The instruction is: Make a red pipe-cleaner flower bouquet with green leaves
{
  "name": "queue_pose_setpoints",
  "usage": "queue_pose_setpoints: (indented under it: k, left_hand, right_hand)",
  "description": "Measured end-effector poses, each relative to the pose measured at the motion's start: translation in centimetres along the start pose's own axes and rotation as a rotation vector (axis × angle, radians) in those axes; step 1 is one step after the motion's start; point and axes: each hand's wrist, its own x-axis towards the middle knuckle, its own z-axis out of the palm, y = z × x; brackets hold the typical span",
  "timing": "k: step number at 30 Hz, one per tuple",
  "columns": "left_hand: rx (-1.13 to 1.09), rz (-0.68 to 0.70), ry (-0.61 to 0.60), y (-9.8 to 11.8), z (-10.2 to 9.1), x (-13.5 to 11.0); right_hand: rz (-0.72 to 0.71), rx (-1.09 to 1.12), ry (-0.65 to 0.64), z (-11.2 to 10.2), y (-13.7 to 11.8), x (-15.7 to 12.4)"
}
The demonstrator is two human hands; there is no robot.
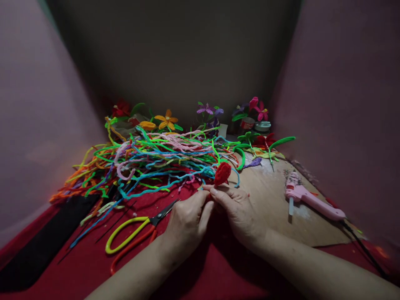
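My left hand (186,221) and my right hand (238,210) meet over the red cloth (93,266), fingers pinched together. Between them they hold the stem of a small red pipe-cleaner flower (222,173), whose coiled head stands just above my fingertips. Both hands are closed on it. A big tangle of loose pipe cleaners (150,160) in many colours lies just beyond the hands.
Yellow- and orange-handled scissors (137,231) lie left of my left hand. A pink glue gun (308,198) rests on a brown board (275,216) at right, its cord trailing right. Finished flowers (165,121) and small jars (262,126) stand at the back. Pink walls close both sides.
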Motion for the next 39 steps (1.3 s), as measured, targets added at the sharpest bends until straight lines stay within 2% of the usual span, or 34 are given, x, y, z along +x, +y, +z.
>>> queue_pose_setpoints:
  k: [2, 4, 10, 13, 19, 24, 27, 30, 33, 35, 37, 39]
  left_hand:
    - [-0.026, 0.007, 0.016, 0.0, 0.0, 0.0]
    - [-0.120, -0.067, 0.012, 0.1, -0.2, 0.2]
    - [-0.648, -0.527, -0.134, 1.1, -1.2, 1.1]
    - [-0.910, -0.677, -0.187, 1.2, -1.4, 1.3]
    - [-1.355, -0.817, -0.291, 0.4, -1.5, 1.4]
    - [-1.486, -0.867, -0.381, -0.4, -1.6, 1.3]
    - [-1.402, -0.853, -0.413, -0.2, -1.6, 1.4]
    - [-1.087, -0.757, -0.318, 0.6, -1.5, 1.4]
    - [-0.555, -0.498, -0.103, 1.2, -1.2, 1.0]
    - [-0.252, -0.304, -0.009, 1.1, -0.9, 0.6]
    - [-0.081, -0.186, 0.012, 0.7, -0.6, 0.3]
    - [-0.063, -0.169, 0.009, 0.5, -0.5, 0.2]
  right_hand:
    - [0.000, 0.019, -0.010, 0.1, 0.0, 0.0]
    - [0.015, 0.053, -0.023, 0.1, -0.1, 0.0]
    - [0.055, 0.170, -0.137, 0.2, -0.4, 0.1]
    - [0.050, 0.165, -0.176, 0.1, -0.4, 0.1]
    - [-0.005, 0.065, -0.181, -0.1, -0.7, 0.1]
    - [-0.010, 0.064, -0.218, -0.1, -1.1, 0.2]
    - [-0.011, 0.091, -0.170, 0.0, -1.1, 0.2]
    - [0.039, 0.156, -0.123, 0.3, -0.9, 0.1]
    - [0.067, 0.170, -0.032, 0.6, -1.0, 0.0]
    - [0.062, 0.151, 0.021, 0.7, -1.0, -0.1]
    - [0.066, 0.122, 0.029, 0.7, -1.0, -0.1]
    - [0.051, 0.075, 0.015, 0.7, -1.0, -0.2]
